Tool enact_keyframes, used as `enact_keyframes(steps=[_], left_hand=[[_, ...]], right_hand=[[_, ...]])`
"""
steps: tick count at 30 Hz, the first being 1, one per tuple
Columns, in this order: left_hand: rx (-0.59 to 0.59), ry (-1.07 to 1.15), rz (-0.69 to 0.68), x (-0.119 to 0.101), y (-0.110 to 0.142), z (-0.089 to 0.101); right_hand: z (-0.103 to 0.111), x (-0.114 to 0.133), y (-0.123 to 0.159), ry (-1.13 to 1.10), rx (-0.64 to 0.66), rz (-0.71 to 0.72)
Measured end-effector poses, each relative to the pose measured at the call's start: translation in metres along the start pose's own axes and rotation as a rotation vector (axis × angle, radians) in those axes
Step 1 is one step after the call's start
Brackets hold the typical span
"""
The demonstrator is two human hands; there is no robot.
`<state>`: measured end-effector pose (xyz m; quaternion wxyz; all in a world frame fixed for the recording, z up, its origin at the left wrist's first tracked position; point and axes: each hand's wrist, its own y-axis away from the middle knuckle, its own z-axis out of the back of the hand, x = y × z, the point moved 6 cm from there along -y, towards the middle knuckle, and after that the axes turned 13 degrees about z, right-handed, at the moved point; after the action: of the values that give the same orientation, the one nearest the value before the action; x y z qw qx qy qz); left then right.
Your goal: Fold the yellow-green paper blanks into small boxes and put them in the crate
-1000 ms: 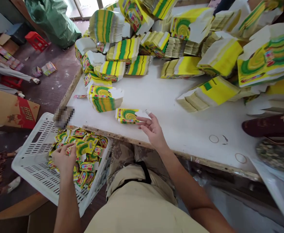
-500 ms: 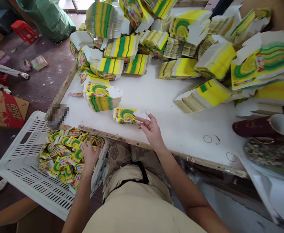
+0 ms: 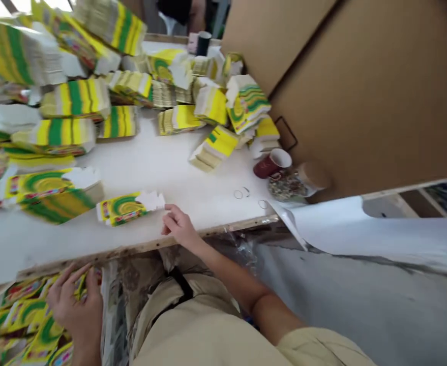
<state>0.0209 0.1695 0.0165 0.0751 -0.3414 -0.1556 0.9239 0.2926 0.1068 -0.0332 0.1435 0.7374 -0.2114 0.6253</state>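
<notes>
On the white tabletop lies a flat yellow and green printed carton (image 3: 127, 208), its white end flaps pointing right. My right hand (image 3: 179, 226) is at the end of those flaps, fingers loosely bent and apart, with nothing visible in them. Whether the forefinger touches the flap I cannot tell. Lower left, my left hand (image 3: 76, 305) hovers over or rests on a heap of filled yellow cartons (image 3: 28, 315), its fingers spread and holding nothing I can see. A stack of flat cartons (image 3: 55, 195) stands left of the single carton.
Many bundles of flat cartons (image 3: 74, 99) are piled along the back. At the right stand a maroon mug (image 3: 271, 165) and a jar lying on its side (image 3: 290, 185). Large brown cardboard (image 3: 379, 101) rises beyond them. The table's wooden edge (image 3: 139, 249) runs before my body.
My view has swung right, bringing the cardboard into sight and most of the basket out of it. My right hand's fingers have drawn back from the carton and curled; my left stays over the heap.
</notes>
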Motion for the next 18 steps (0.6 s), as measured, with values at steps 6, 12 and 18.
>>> enact_keyframes(steps=[6,12,18], left_hand=[[0.188,0.118,-0.147,-0.061,0.008,-0.041],[0.423,0.223,-0.329,-0.113,0.017,-0.095],[0.520,0.139,-0.495,-0.123,0.031,-0.131]], right_hand=[[0.046,0.019,0.026,0.293,-0.119,0.114],[0.080,0.028,0.045,0.555,-0.133,0.127],[0.126,0.038,0.065,0.642,-0.302,0.125]])
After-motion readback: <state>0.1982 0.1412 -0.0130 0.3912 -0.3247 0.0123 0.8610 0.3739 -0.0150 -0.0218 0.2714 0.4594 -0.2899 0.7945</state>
